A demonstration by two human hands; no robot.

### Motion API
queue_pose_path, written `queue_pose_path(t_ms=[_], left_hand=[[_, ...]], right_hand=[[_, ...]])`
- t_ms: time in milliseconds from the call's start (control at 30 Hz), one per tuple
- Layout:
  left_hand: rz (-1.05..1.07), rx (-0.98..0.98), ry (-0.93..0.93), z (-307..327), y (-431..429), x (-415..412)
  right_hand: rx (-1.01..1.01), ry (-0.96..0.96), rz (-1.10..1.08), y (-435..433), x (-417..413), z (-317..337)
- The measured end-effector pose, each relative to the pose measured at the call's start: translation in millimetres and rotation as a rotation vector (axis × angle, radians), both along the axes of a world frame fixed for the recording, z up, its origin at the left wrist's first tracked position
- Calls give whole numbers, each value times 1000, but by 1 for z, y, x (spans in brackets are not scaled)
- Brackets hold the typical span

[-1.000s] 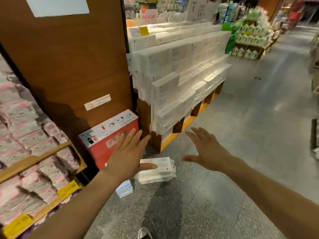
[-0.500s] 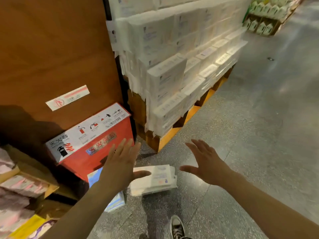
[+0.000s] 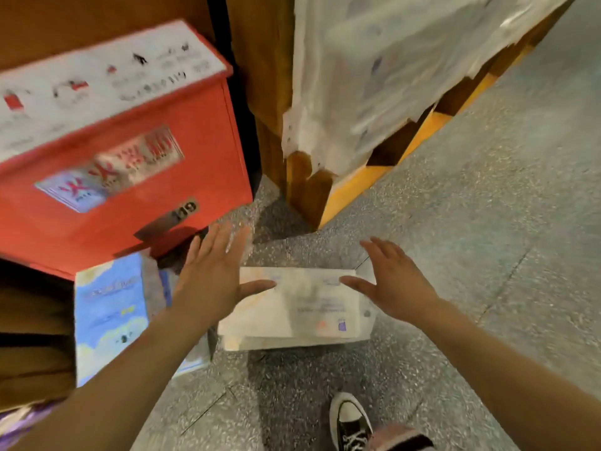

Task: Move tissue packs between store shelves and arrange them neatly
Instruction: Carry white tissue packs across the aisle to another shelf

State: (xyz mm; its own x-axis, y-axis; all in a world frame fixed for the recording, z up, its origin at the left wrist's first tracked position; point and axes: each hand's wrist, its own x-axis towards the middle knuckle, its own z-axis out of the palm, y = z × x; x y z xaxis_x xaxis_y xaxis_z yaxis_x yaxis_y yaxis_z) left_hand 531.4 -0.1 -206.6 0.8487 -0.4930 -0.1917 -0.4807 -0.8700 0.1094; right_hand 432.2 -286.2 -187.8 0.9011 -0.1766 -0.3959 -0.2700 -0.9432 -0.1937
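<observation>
- Grey speckled floor [image 3: 455, 255] of a shop aisle; a red box [image 3: 130, 177] stands at left, with a wrapped stack [image 3: 374, 76] on a wooden pallet [image 3: 357, 187] behind.
- White tissue packs [image 3: 292, 314] lie piled on the floor, and a blue pack [image 3: 110, 314] is just beside them at left.
- Over them, the left hand [image 3: 208, 284] and right hand [image 3: 396, 288] flank the pile, fingers [image 3: 221, 245] straight and spread, thumbs above its top; contact unclear.
- Half a second ago the right hand was clear of the pile; both have since closed in.

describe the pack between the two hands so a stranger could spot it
Find the big red box by the wooden wall. On the grey floor in front of it lies a small stack of tissue packs. It is white, unlike the blue pack beside it.
</observation>
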Motion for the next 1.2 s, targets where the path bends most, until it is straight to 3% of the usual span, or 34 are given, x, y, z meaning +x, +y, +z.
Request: queue_pose_path(t_ms=[133,333,533,633,833,1033,1200], left_hand=[[13,-78,2,-95,-11,7],[147,-147,25,-184,-7,22],[421,-239,296,-208,8,11],[554,-316,368,-210,7,14],[790,-421,441,-218,12,14],[871,-483,406,-156,6,12],[880,-567,305,-10,19,-6]], right_hand=[[-13,13,-41,-6,11,-96],[60,87,-238,-16,20,-183],[522,220,-559,-19,11,-223],[832,142,-612,-14,7,-230],[936,42,-726,-8,4,-238],[893,-49,-779,0,8,-176],[938,-151,-690,7,9,-13]])
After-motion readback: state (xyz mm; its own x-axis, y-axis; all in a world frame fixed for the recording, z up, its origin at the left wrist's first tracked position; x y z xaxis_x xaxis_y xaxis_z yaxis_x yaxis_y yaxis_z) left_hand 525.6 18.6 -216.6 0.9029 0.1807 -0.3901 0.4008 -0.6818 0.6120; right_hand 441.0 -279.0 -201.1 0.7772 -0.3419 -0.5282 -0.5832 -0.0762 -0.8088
